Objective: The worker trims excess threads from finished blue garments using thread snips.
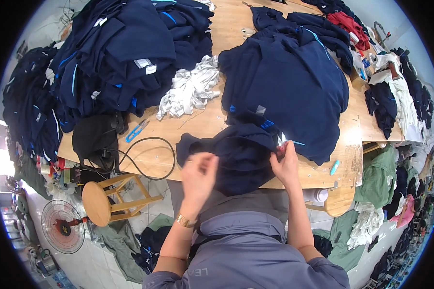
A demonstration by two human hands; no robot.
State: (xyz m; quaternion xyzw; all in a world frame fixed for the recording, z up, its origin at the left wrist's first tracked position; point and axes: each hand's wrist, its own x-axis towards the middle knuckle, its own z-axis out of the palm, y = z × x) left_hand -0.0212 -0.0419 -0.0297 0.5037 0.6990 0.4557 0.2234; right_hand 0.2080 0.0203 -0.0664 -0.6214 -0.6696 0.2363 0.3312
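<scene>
A: Hands?
B: Saw right hand (285, 164) closed around snips (281, 144), left hand (201, 174) loosely curled; couldn't tell its hold. Found navy garment (238, 159) below frame centre.
A: Risk?
B: Judged accidental nick possible, from snips beside bunched folds.

Pale lettering (198, 272) on a grey shirt (265, 255), white labels (151, 69) on navy garments (123, 45), too small to read

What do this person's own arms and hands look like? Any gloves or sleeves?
No gloves: the left hand and right hand are bare. Both forearms are uncovered, with short, plain grey sleeves ending on the upper arms. A gold-coloured band circles the left wrist; none shows on the right.
</scene>
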